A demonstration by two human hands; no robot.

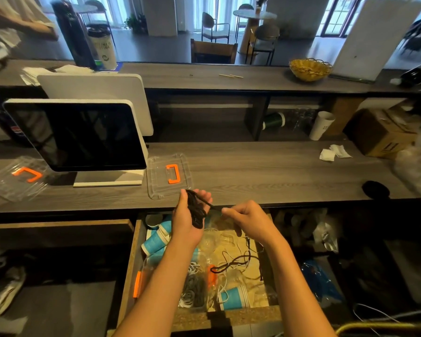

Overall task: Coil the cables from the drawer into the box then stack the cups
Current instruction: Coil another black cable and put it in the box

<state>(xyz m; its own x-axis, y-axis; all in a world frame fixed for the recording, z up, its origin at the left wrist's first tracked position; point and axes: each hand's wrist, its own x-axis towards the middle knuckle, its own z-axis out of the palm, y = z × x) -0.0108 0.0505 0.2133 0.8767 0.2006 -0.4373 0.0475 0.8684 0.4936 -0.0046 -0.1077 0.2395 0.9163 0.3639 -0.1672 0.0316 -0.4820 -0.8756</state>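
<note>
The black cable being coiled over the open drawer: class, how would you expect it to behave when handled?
Probably floppy: the black cable drapes in loose loops across the left hand, and its tail snakes limply in the drawer. Likely light, since the right hand merely pinches it. It may spring uncoiled if released.
</note>
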